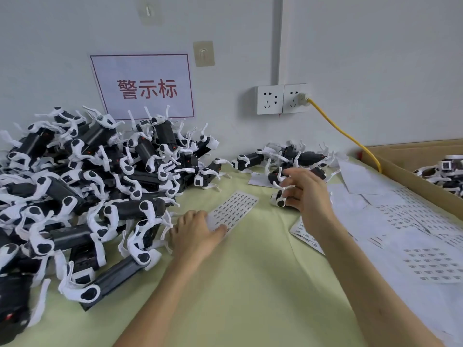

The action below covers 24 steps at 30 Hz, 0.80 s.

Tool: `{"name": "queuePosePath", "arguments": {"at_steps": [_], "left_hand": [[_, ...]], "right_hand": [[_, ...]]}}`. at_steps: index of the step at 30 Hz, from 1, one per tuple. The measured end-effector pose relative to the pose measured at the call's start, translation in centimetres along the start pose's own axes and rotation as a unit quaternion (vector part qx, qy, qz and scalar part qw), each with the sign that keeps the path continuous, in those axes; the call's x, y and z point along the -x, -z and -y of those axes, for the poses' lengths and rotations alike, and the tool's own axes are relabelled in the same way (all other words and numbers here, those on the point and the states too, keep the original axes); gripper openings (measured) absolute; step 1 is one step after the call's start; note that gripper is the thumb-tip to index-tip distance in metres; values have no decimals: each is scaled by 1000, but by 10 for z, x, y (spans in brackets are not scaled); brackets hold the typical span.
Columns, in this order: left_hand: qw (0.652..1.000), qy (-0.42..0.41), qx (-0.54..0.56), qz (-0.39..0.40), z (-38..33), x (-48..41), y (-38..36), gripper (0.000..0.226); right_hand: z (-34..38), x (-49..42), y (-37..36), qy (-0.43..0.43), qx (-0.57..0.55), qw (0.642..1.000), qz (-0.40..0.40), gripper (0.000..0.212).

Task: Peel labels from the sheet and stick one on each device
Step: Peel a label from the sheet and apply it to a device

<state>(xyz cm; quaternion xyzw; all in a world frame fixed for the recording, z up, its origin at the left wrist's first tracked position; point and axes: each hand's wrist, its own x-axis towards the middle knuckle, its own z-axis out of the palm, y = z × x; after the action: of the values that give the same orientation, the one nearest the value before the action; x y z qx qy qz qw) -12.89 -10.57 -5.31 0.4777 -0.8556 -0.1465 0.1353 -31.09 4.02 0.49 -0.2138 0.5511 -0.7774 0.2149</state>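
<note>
Got the label sheet (238,206) flat on the pale green surface (250,284), long axis running near-left to far-right. Pinned at the near end by the left grip (195,234), spread flat with the thumb on the paper. Just off the far-right corner, one device (277,199), wrapped in the right grip (308,194) with curled fingers. Probably a left-side peel next, being right on the sheet, then a short carry rightward. Big pile of devices (87,184) off left, spare sheets (413,234) off right.
</note>
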Motion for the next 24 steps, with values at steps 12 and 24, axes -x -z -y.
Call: {"name": "queuePosePath", "arguments": {"at_steps": [12, 24], "left_hand": [[892, -31, 451, 15, -11, 7, 19, 18], [767, -36, 627, 132, -14, 9, 21, 29]], "right_hand": [[-31, 11, -18, 5, 285, 953, 101, 12], [-30, 15, -25, 56, 154, 980, 116, 29]]}}
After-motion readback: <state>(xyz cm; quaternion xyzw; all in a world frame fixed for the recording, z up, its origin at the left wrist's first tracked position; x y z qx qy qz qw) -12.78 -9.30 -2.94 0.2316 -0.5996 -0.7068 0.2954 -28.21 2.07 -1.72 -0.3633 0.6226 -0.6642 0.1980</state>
